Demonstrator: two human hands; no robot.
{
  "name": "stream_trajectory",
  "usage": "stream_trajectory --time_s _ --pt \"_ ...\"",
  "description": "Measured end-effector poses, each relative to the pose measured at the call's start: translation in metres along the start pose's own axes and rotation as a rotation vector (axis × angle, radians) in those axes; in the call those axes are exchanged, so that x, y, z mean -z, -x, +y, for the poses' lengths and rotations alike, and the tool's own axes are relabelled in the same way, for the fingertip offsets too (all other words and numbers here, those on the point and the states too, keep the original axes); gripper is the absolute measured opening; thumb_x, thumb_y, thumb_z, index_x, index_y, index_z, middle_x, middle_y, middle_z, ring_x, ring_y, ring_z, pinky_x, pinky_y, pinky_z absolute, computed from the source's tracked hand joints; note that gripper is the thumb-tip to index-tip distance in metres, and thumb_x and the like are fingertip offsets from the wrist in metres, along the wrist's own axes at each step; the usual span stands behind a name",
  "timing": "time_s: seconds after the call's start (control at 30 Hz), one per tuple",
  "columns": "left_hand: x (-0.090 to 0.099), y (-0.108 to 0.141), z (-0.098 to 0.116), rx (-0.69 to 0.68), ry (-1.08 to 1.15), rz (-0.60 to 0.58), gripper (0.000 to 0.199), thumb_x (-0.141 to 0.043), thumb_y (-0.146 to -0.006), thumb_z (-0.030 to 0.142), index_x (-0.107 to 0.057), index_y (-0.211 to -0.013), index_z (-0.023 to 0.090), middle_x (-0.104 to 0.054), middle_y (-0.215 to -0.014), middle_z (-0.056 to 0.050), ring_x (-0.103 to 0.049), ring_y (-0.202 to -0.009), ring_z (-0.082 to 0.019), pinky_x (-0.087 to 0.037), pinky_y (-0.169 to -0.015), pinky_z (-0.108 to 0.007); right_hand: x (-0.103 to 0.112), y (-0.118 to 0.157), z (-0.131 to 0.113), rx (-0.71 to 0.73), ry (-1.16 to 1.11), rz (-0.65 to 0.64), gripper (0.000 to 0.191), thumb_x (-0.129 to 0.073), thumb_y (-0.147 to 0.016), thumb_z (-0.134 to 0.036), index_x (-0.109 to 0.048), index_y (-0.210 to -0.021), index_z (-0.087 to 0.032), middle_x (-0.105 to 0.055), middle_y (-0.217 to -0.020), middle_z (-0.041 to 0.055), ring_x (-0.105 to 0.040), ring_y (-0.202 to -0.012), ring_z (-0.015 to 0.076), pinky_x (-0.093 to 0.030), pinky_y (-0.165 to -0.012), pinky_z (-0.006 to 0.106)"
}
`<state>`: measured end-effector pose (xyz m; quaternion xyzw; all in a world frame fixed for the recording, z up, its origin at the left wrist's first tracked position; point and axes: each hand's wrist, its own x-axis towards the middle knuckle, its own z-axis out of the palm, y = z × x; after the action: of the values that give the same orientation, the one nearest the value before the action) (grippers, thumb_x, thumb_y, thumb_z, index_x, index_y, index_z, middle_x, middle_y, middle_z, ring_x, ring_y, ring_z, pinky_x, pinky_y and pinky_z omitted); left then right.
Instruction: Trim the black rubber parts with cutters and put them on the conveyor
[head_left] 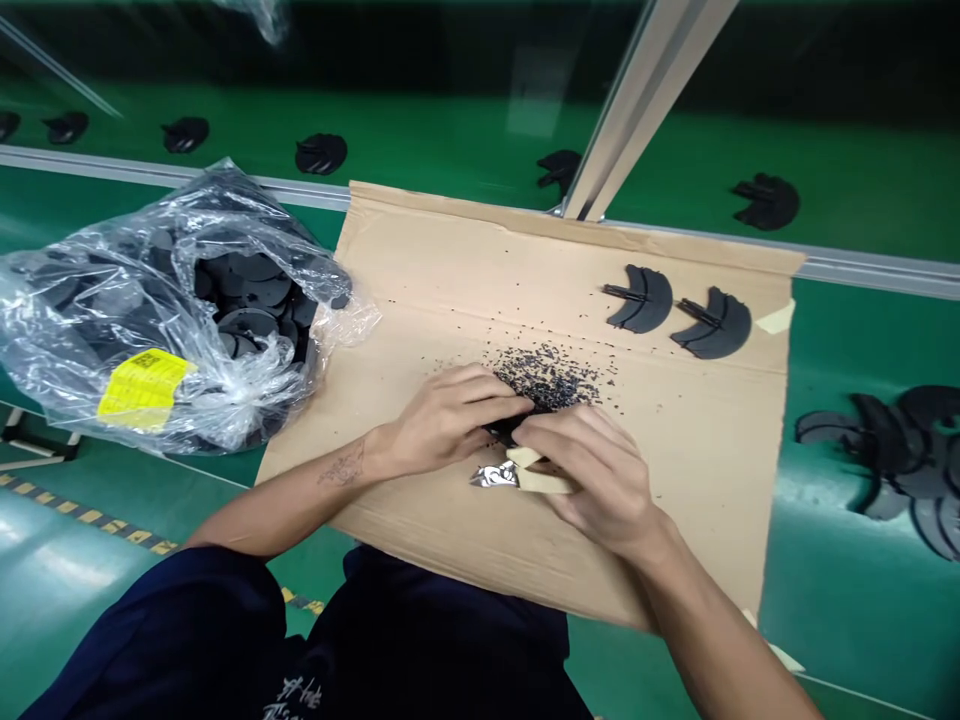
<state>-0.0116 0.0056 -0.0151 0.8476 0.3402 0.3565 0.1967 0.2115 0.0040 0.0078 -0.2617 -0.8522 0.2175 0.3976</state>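
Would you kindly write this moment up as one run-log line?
left hand: black piece | right hand: beige foam pad | below: cardboard sheet, black crumbs

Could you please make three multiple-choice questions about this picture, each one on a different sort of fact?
1. Where is the clear plastic bag of black discs compared with the cardboard sheet?
A. To its left
B. To its right
C. Under it

2. How many black arched parts lie near the sheet's far edge?
A. One
B. Two
C. Five

3. How are the left hand and right hand?
A. Close together over the black crumbs
B. The left hand is inside the bag
C. Both are away from the sheet

1: A, the bag lies at the sheet's left side.
2: B, two stand side by side.
3: A, both hands meet at the pile's near side.
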Motion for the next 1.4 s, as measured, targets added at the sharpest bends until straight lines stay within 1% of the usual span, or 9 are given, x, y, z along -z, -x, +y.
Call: stream_trajectory --time_s 0.1,0.17,0.23,0.43,0.67,0.83,1.0,1.2,1.4 --pt "0.002 0.000 -0.002 0.040 0.066 0.031 0.035 -0.056 -0.090 0.005 -0.069 -0.120 0.018 -0.078 -0.108 -0.009 -0.073 -0.099 -0.018 -0.061 -0.089 -0.035 0.008 -0.002 0.001 -0.133 -0.116 -0.005 0.037 -0.069 -0.086 -0.014 -0.065 -0.122 -0.023 -0.076 -0.102 0.0099 -0.072 -0.087 0.0232 -0.058 -0.072 0.038" --pt "0.004 -0.001 -0.003 0.086 0.107 0.074 0.036 -0.057 -0.089 0.005 -0.070 -0.120 0.019 -0.078 -0.110 -0.008 -0.074 -0.102 -0.018 -0.062 -0.091 -0.034 0.016 -0.002 0.006 -0.216 -0.072 0.019 0.039 -0.067 -0.087 -0.015 -0.066 -0.125 -0.026 -0.075 -0.105 0.0091 -0.072 -0.090 0.0236 -0.058 -0.074 0.039" --pt "0.007 -0.002 -0.002 0.115 0.136 0.110 0.035 -0.059 -0.090 0.007 -0.071 -0.120 0.019 -0.079 -0.110 -0.008 -0.075 -0.102 -0.017 -0.063 -0.090 -0.032 0.021 -0.001 0.014 -0.236 0.037 0.025 0.039 -0.065 -0.089 -0.016 -0.067 -0.126 -0.028 -0.075 -0.106 0.0084 -0.070 -0.091 0.0241 -0.056 -0.074 0.040" --pt "0.010 -0.002 -0.001 0.104 0.219 0.101 0.034 -0.063 -0.091 0.009 -0.071 -0.122 0.019 -0.080 -0.110 -0.009 -0.076 -0.103 -0.016 -0.064 -0.091 -0.030 0.022 0.003 0.027 -0.135 0.266 -0.052 0.032 -0.068 -0.091 -0.022 -0.067 -0.123 -0.026 -0.075 -0.099 0.0085 -0.064 -0.081 0.0233 -0.049 -0.068 0.038" --pt "0.009 -0.004 0.000 0.083 0.269 0.063 0.035 -0.063 -0.091 0.006 -0.071 -0.123 0.020 -0.080 -0.110 -0.010 -0.076 -0.102 -0.016 -0.065 -0.088 -0.031 0.023 0.005 0.025 -0.129 0.314 -0.067 0.029 -0.066 -0.094 -0.026 -0.067 -0.123 -0.028 -0.076 -0.098 0.0063 -0.063 -0.080 0.0223 -0.045 -0.066 0.038" --pt "0.009 -0.004 0.001 0.080 0.279 0.068 0.035 -0.063 -0.092 0.006 -0.071 -0.123 0.020 -0.079 -0.111 -0.010 -0.076 -0.103 -0.016 -0.065 -0.089 -0.031 0.025 0.004 0.026 -0.094 0.312 -0.070 0.031 -0.068 -0.094 -0.028 -0.066 -0.124 -0.028 -0.076 -0.099 0.0060 -0.064 -0.078 0.0219 -0.047 -0.066 0.038" --pt "0.008 -0.004 0.001 0.076 0.278 0.075 0.033 -0.065 -0.091 0.006 -0.071 -0.121 0.019 -0.079 -0.110 -0.010 -0.076 -0.102 -0.016 -0.065 -0.089 -0.030 0.023 0.004 0.026 -0.078 0.368 -0.057 0.028 -0.068 -0.093 -0.025 -0.067 -0.121 -0.025 -0.076 -0.095 0.0071 -0.062 -0.075 0.0212 -0.046 -0.063 0.037" --pt "0.006 -0.003 0.000 0.063 0.298 0.085 0.032 -0.065 -0.090 0.005 -0.072 -0.119 0.017 -0.079 -0.108 -0.011 -0.076 -0.100 -0.015 -0.065 -0.088 -0.028 0.022 0.006 0.025 -0.073 0.363 -0.057 0.025 -0.068 -0.093 -0.023 -0.068 -0.118 -0.026 -0.075 -0.092 0.0057 -0.062 -0.074 0.0197 -0.047 -0.063 0.035" --pt "0.002 -0.001 0.000 0.047 0.322 0.122 0.030 -0.067 -0.090 0.005 -0.074 -0.118 0.016 -0.079 -0.106 -0.012 -0.076 -0.098 -0.015 -0.064 -0.086 -0.026 0.025 0.002 0.018 -0.026 0.454 -0.033 0.020 -0.066 -0.094 -0.019 -0.069 -0.113 -0.024 -0.074 -0.087 0.0048 -0.060 -0.068 0.0174 -0.044 -0.061 0.034"
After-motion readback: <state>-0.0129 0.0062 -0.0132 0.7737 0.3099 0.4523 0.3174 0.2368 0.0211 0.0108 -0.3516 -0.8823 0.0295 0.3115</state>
